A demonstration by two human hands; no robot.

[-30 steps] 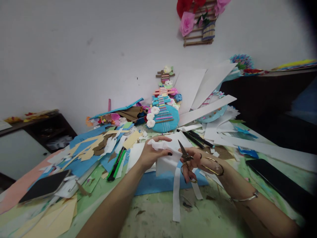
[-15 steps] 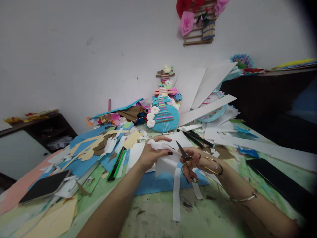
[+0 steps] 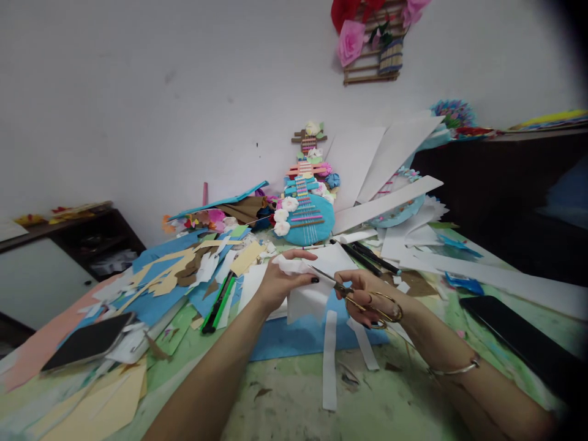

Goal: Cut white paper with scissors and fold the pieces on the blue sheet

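My left hand [image 3: 281, 280] pinches a crumpled piece of white paper [image 3: 307, 294] above the table, thumb on top. My right hand [image 3: 367, 297] grips gold-handled scissors [image 3: 353, 294], fingers through the loops. The blades point left into the paper's upper edge, close to my left fingertips. Below the paper a blue sheet [image 3: 303, 335] lies flat, with white paper strips [image 3: 329, 358] on it and hanging over its near edge.
A green utility knife [image 3: 219, 302] and a black phone [image 3: 87, 343] lie to the left among blue and tan paper scraps. A second dark phone [image 3: 514, 334] lies at right. Black pens [image 3: 365, 255], a paper guitar model [image 3: 304, 211] and white sheets stand behind.
The scissors have swung from pointing upward to lying nearly level, with the blades now pushed left into the white paper. My left hand has kept its hold.
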